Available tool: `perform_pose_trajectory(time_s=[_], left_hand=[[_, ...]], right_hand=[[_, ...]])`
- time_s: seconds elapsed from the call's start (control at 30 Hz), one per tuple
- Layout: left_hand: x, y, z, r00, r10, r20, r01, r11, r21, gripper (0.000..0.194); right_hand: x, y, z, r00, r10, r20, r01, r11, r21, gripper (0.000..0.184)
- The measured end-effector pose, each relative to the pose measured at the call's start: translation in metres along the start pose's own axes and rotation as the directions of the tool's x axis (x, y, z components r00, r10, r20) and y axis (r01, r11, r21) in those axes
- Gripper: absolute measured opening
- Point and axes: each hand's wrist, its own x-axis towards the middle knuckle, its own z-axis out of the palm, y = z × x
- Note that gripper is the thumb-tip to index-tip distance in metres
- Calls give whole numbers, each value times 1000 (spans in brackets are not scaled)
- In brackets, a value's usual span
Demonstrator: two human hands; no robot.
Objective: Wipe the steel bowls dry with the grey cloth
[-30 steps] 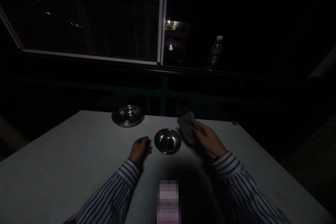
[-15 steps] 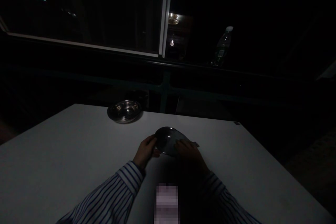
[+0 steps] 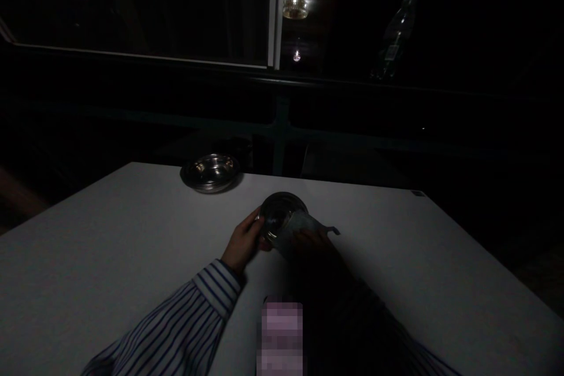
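My left hand (image 3: 241, 242) grips the left rim of a shiny metal bowl (image 3: 274, 211), thumb on top and fingers beneath. The bowl is held over the white table, its inside facing up. A greyish cloth (image 3: 304, 222) lies across the bowl's right side, one corner sticking out to the right. On the cloth rests my right hand (image 3: 314, 245), fingers bent and pressing it against the bowl. Deep shadow hides most of that hand and wrist. Beyond my left hand, a stack of metal bowls (image 3: 210, 174) stands near the table's far edge.
The white table (image 3: 132, 247) fills the lower view. A pixelated pinkish object (image 3: 282, 335) is at the bottom middle. A clear plastic bottle (image 3: 396, 35) stands beyond the table, right of a window frame (image 3: 276, 12). Part of a blurred arm (image 3: 17, 192) shows at the left edge.
The cloth and my right hand have shifted over the bowl, covering its lower right part. The view has tilted down slightly. My left hand keeps its grip.
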Motion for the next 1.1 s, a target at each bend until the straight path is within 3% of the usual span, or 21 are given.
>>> perform_pose_trajectory(time_s=[0.13, 0.33, 0.67, 0.9, 1.1], left_hand=[[-1, 0, 3, 999, 36, 2, -36, 996, 87, 57], [-1, -1, 3, 998, 60, 37, -62, 996, 66, 55], [5, -10, -1, 996, 70, 58, -75, 993, 91, 58], [9, -3, 4, 986, 166, 19, -167, 980, 105, 42], [18, -2, 1, 978, 201, 51, -207, 962, 178, 37]], right_hand=[[5, -1, -7, 1000, -23, 3, 23, 999, -46, 32], [17, -5, -13, 993, -97, 63, 101, 993, -58, 34], [21, 3, 18, 994, -92, 61, 91, 996, 17, 33], [26, 15, 22, 992, -119, 39, 118, 992, 46, 27], [20, 16, 26, 1000, -13, -19, 16, 987, 161, 25]])
